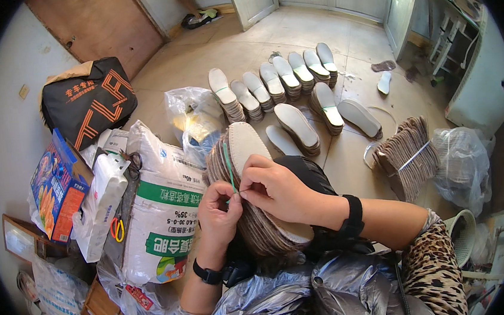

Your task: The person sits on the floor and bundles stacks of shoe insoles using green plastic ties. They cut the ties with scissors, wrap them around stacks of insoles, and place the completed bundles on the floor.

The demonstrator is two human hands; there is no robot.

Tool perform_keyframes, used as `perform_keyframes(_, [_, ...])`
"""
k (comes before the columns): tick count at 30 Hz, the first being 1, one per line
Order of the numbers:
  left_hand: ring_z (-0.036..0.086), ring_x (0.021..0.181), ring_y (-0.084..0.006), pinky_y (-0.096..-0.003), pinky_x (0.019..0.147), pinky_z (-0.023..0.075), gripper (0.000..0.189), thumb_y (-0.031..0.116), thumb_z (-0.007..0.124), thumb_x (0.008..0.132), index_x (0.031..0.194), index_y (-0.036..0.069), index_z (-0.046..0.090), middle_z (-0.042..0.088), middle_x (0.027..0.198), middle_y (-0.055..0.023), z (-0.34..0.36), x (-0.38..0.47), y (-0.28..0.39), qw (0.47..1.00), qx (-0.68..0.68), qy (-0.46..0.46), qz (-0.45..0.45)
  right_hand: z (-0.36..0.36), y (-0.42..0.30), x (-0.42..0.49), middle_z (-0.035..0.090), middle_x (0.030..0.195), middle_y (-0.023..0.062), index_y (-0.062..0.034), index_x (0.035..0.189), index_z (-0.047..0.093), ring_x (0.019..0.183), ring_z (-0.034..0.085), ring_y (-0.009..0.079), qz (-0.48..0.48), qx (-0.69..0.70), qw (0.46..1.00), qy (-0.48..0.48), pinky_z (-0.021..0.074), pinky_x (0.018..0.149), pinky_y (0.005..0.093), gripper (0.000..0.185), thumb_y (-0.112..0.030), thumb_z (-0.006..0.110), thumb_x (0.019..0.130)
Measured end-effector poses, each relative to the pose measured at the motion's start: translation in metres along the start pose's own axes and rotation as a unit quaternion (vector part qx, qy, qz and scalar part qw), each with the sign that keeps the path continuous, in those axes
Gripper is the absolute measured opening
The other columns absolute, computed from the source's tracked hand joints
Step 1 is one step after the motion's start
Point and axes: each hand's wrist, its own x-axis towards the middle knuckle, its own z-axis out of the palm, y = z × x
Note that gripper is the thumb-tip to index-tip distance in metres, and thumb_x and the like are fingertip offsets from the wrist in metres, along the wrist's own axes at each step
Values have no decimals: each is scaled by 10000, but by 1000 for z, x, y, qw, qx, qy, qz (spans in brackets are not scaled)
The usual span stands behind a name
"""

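A thick stack of insoles (249,146) lies across my lap, its pale stitched top sole facing up. A green strap (228,166) runs over the stack's left part. My left hand (223,209) pinches this strap between thumb and forefinger. Right beside it, fingertips nearly touching, my right hand (268,185) has thumb and forefinger together at the same spot; the fingers hide whether a strap end is between them. Its wrist lies above the insoles.
Rows of insole stacks (289,80) stand on the floor ahead, several bound with green straps. At right are a strapped bundle of insoles (405,160) and a plastic bag (464,166). To my left, yellow-and-red-handled scissors (117,230) rest beside a large white fertilizer sack (162,210).
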Motion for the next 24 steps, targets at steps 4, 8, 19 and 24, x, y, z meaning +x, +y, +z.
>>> perform_keyframes(4, [505, 786, -51, -186, 696, 425, 136, -19, 651, 852, 917, 54, 556, 534, 895, 10, 0, -1, -2, 1000, 6, -4, -1, -5, 0, 4, 506, 948, 77, -11, 885, 577, 803, 553, 199, 47, 28, 998, -33, 468, 724, 305, 84, -26, 659, 879])
perform_keyframes(8, [507, 813, -65, -199, 741, 429, 142, -30, 624, 861, 901, 60, 522, 536, 908, -1, 1, 0, -3, 1000, 10, 10, -21, -6, 7, 4, 525, 928, 60, -2, 928, 568, 803, 552, 162, 73, 89, 992, -46, 467, 750, 296, 82, -46, 636, 913])
perform_keyframes(19, [463, 648, -65, -192, 557, 387, 104, -23, 497, 935, 954, 69, 454, 542, 1011, -75, 8, 6, 1, 993, -113, -5, 28, -15, 9, 9, 631, 939, 35, -32, 1006, 517, 847, 547, 90, 147, 185, 964, -121, 471, 793, 252, 38, -65, 510, 1021])
perform_keyframes(24, [459, 541, -58, -186, 461, 398, 124, -37, 483, 943, 1003, 54, 424, 539, 1050, -96, 7, 0, -4, 992, -125, 2, 13, -17, 5, 10, 624, 938, 36, -25, 1014, 511, 828, 555, 93, 180, 205, 955, -114, 486, 772, 249, 27, -52, 511, 1013])
